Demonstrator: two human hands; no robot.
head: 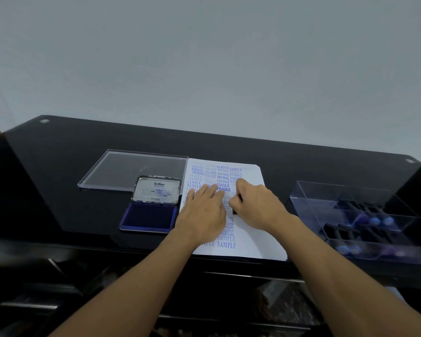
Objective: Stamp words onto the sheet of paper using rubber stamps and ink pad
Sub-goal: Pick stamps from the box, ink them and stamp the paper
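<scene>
**Blue words filling a white sheet, both hands down on it**

Both forearms are reaching in from the near edge and meeting over the sheet of paper (253,239), which is lying flat on the glossy black table (58,178), at its middle. The left hand (202,210) is lying palm down on the left half of the sheet, with its fingers stretched nearly straight and slightly spread, pressing the paper flat and gripping nothing. The right hand (255,205) is sitting just beside it, knuckles up and fingers curled downward round a small dark rubber stamp (235,210). Only a sliver of the stamp is showing beneath the fingers, standing on the paper between the two hands.

Rows of blue block letters are covering the thin, matte sheet: AMENDED, SAMPLE, AIR MAIL and FRAGILE are reading clearly, while others are looking faint or blurred.

Touching the sheet's left edge, the ink pad (148,216) is lying open, showing a dark blue felt rectangle in a rounded case. Its shiny metal lid (156,190) is tilting up at the far side, printed with Artline. Behind it a flat clear plastic cover (131,170) is resting on the table. To the right, apart from the sheet, a clear plastic box (350,198) with dividers is holding more stamps (374,220), black-bodied with rounded blue knobs.
</scene>
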